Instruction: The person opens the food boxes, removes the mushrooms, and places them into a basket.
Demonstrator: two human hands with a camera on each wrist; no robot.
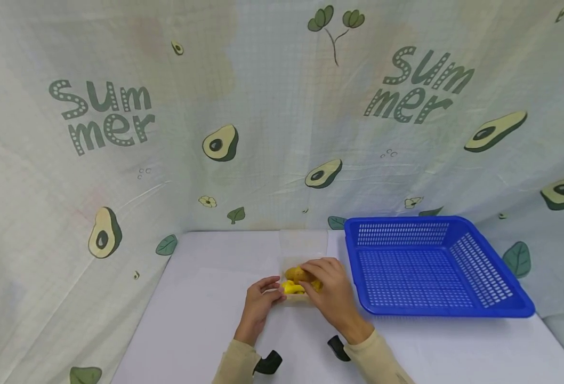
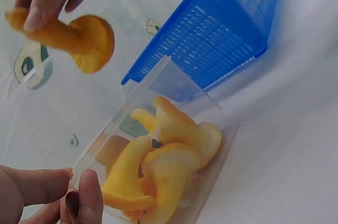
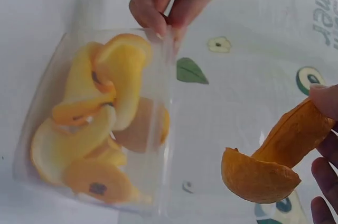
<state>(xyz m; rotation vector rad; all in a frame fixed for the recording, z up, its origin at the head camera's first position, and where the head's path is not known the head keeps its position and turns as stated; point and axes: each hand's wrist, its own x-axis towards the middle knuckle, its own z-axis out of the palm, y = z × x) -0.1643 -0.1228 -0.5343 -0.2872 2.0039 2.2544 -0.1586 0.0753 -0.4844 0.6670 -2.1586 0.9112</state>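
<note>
While both forearms are angling up from the bottom of the head view in beige sleeves [image 1: 378,357], the right hand [image 1: 331,292] is hanging palm-down, fingers bent. Its grip is narrow: thumb and fingers are pinching an orange-yellow mushroom [image 3: 264,179] by the stem, so the cap is sticking out past the fingertips. That mushroom is hovering clear of a see-through plastic container [image 3: 166,171], not touching it. Over on the other side, the left hand [image 1: 257,306] is bracing the container, with thumb and fingers pinching its rim. Inside, several yellow mushrooms [image 3: 124,76] are lying in a jumble against each other.

As for the setup, the container is sitting on a white tabletop [image 1: 205,277], and a blue perforated plastic basket [image 1: 411,277] is resting to its right. Behind everything, a pale cloth backdrop [image 1: 263,80] is hanging with some creases, showing off avocados, leaves, little flowers and "summer" lettering. Black pieces [image 1: 268,362] are poking out by both wrists, too.
</note>
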